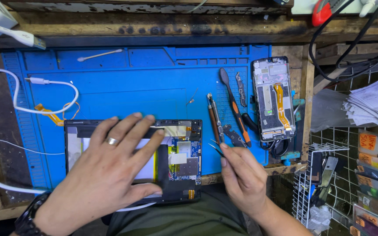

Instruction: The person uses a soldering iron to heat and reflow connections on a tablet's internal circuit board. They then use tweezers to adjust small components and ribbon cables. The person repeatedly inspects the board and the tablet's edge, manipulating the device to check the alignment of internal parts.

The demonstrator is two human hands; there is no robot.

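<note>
From the head view, the left hand [106,175] lies spread flat, fingers wide, on the opened tablet [178,157], which sits at the near edge of the blue mat [123,83] with its long axis running left to right and its circuit board at the right end. The right hand [241,175] pinches tweezers [216,148] in narrowed fingers just off the tablet's right edge, tips pointing up and left. Beyond them lie a screwdriver [214,118], a pry tool [234,105] and a stripped phone [271,102], all lengthwise away from the person.
</note>
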